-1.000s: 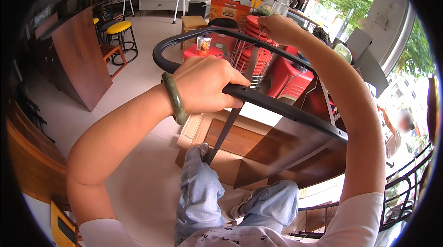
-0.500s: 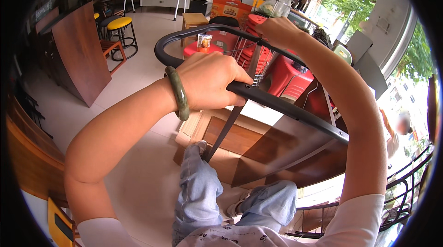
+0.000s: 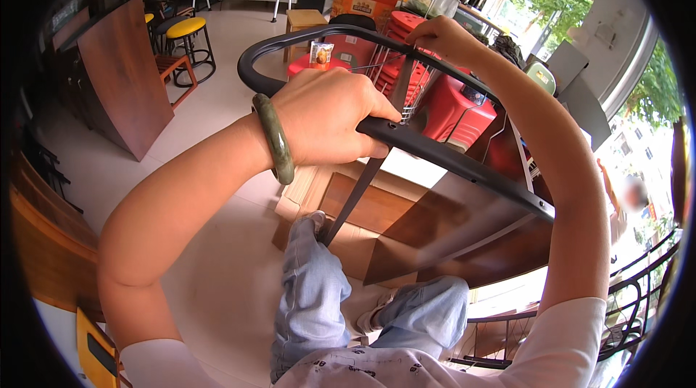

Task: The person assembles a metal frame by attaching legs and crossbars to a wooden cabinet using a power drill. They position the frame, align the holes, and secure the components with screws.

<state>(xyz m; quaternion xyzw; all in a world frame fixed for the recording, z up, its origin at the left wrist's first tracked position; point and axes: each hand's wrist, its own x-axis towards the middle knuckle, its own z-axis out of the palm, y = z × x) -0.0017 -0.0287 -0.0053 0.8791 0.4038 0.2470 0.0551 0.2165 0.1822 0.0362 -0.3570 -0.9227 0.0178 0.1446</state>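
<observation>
Person's left hand (image 3: 319, 116), fingers gripping near side of a black rounded tubular frame (image 3: 458, 162), right hand (image 3: 451, 41), fingers curled onto its far side

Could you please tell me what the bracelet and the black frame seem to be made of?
The bracelet looks like polished stone, mottled green and glossy, though glass is possible. The black frame may be coated metal or plastic: smooth, satin, with small holes.

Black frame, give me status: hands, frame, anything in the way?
Left hand gripping black frame, near side. Right hand at far side, grip unclear. Cardboard below; red stools beyond.
</observation>
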